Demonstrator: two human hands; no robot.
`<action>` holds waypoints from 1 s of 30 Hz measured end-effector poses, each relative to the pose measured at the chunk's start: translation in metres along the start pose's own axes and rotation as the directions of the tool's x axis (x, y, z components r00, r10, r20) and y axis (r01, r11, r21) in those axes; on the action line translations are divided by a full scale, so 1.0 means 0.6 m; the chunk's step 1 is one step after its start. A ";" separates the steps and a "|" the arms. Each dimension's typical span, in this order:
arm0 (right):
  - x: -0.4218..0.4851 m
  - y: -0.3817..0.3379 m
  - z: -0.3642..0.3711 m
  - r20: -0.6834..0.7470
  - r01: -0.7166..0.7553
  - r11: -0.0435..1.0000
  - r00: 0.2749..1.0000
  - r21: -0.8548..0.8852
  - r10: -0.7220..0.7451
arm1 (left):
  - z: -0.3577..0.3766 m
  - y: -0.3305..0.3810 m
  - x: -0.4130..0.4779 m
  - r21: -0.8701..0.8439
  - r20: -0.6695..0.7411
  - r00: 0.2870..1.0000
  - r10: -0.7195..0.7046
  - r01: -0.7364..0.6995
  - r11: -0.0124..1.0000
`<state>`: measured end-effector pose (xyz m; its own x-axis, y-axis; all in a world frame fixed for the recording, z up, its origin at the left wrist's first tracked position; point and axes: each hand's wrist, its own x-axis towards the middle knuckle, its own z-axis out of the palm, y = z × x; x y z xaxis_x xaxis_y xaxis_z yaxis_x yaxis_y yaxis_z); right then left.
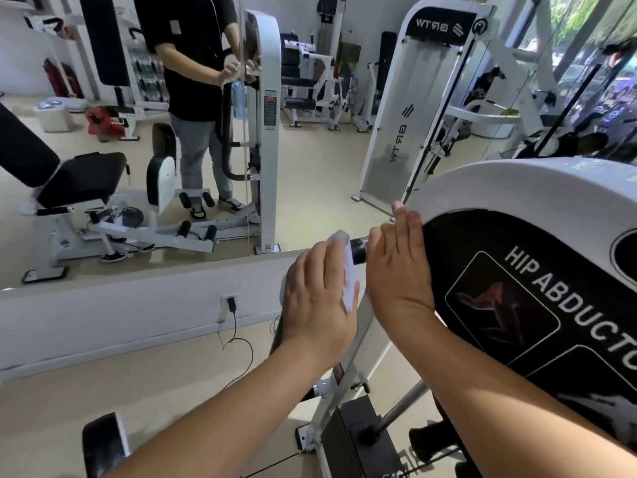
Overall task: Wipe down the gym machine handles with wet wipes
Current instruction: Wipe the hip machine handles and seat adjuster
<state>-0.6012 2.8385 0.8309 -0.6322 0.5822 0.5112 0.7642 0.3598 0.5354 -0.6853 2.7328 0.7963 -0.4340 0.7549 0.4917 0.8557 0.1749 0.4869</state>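
At the far left, the wall mirror point(103, 139) shows a reflected black padded seat point(79, 179) on a white frame. Below the mirror, a wall socket point(229, 302) holds a black plug, and its thin cable point(241, 343) trails down onto the beige floor point(138, 391).

Right of the socket, the left hand point(319, 301) lies back-up over a white wet wipe point(349, 270). Its fingers bend over the cloth and hold it down on the machine's handle point(359, 250); the thumb side pinches the wipe's lower edge. The wipe sticks out above the fingertips and along the hand's right edge. Only a short, dark, glossy stub of the handle shows, in the gap between the two hands.

Just right of that stub is the right hand point(396, 270), flat, with its fingers straight and together, holding nothing. Its fingertips reach the rim of the white shroud point(517, 181). Whether the palm touches the handle cannot be told.

Further right, the black panel point(551, 305) reads "HIP ABDUCTO", cut off by the frame's edge. Near and below the hands sits the black weight stack point(355, 439).
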 end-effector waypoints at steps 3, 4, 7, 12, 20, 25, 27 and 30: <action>0.002 -0.001 0.007 0.036 0.002 0.999 0.999 -0.032 -0.001 | -0.031 0.030 0.063 0.068 0.109 0.990 -0.091 0.084 0.994; 0.003 -0.001 0.007 0.048 0.015 0.999 0.999 -0.042 -0.013 | -0.037 0.036 0.099 0.043 0.209 0.968 -0.137 0.131 0.990; 0.003 0.001 -0.003 0.068 0.023 0.998 0.998 -0.057 -0.019 | -0.047 0.038 0.184 -0.181 0.602 0.741 -0.297 0.489 0.853; 0.004 0.001 -0.007 0.127 0.029 0.998 0.992 -0.050 -0.023 | -0.026 0.033 0.109 0.021 0.170 0.972 -0.162 0.160 0.987; 0.002 -0.002 0.009 -0.014 -0.005 1.000 1.000 0.017 0.005 | -0.034 0.020 0.093 -0.015 0.227 0.950 -0.213 0.222 0.975; 0.000 -0.002 0.010 -0.031 0.018 1.000 0.999 0.002 -0.018 | -0.058 0.020 0.180 -0.351 0.640 0.713 -0.286 0.603 0.717; 0.002 -0.001 0.007 -0.016 0.011 1.000 1.000 0.002 -0.011 | -0.060 0.011 0.146 -0.328 0.501 0.797 -0.337 0.535 0.778; 0.000 0.000 -0.003 0.053 0.011 0.999 0.999 -0.051 -0.009 | -0.039 -0.038 0.054 -0.565 0.389 0.797 -0.462 0.603 0.563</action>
<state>-0.6017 2.8371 0.8321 -0.6313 0.6166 0.4704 0.7495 0.3290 0.5745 -0.7253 2.7387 0.8179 -0.6319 0.7666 -0.1146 0.0614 0.1968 0.9785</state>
